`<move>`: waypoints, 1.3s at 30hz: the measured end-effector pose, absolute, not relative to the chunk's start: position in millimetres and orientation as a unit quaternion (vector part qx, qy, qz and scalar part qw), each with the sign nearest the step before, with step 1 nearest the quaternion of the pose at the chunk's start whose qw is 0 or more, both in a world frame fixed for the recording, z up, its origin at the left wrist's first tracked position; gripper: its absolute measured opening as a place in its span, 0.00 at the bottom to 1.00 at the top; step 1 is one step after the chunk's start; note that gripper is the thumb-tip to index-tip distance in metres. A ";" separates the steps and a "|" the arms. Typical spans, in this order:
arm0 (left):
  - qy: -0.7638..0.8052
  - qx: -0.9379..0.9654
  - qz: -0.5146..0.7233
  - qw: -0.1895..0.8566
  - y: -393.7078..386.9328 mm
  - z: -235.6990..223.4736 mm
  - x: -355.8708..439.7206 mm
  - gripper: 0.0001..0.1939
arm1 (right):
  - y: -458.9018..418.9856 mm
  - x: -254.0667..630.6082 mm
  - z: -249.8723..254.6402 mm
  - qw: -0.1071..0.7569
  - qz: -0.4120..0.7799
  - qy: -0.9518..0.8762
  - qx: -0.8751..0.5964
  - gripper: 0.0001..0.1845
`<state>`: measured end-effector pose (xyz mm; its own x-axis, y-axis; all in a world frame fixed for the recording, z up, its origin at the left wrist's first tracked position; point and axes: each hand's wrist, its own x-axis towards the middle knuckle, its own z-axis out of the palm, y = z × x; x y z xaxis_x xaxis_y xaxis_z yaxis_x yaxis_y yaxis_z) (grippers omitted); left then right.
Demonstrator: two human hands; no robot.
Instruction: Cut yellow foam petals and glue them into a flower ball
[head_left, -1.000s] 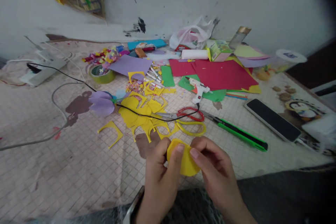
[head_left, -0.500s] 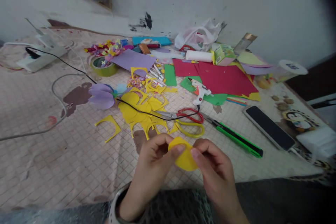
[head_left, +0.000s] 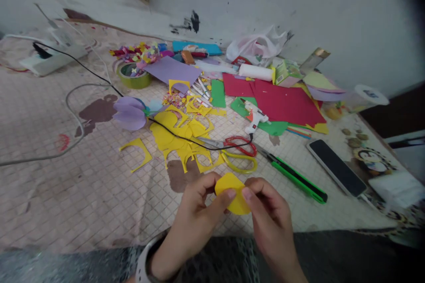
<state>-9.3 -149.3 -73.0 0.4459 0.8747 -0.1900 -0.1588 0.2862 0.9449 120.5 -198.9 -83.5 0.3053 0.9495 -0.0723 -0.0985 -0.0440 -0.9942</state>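
Note:
Both my hands pinch a round yellow paper cutout (head_left: pixel 231 192) low in the middle of the head view. My left hand (head_left: pixel 195 219) grips its left edge with thumb and fingers. My right hand (head_left: pixel 268 216) holds the right edge, thumb on top. Just beyond lie yellow paper scraps (head_left: pixel 179 135), red-handled scissors (head_left: pixel 237 145), yellow-handled scissors (head_left: pixel 239 162) and a white glue gun (head_left: pixel 254 117) with a black cord.
A green-handled cutter (head_left: pixel 292 174) and a dark phone (head_left: pixel 335 168) lie to the right. Red, green and purple paper sheets (head_left: pixel 282 104), a tape roll (head_left: pixel 133 77), a purple paper flower (head_left: pixel 129 112), a power strip (head_left: pixel 46 59) and cables cover the tiled mat.
The camera has tilted, so the mat's items sit slightly higher and shifted. My hands have closed in on the yellow cutout, which looks smaller and more folded.

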 end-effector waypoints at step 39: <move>0.366 0.281 0.355 0.813 -164.8 -71.6 3.5 0.22 | -210.7 100.5 -92.5 0.494 0.546 -0.364 -0.570 0.17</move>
<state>3.5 -164.8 -71.6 0.4810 0.7823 -0.3958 -0.3717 0.5908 0.7161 100.5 -210.7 -92.5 0.1389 0.9546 -0.2634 -0.1244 -0.2470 -0.9610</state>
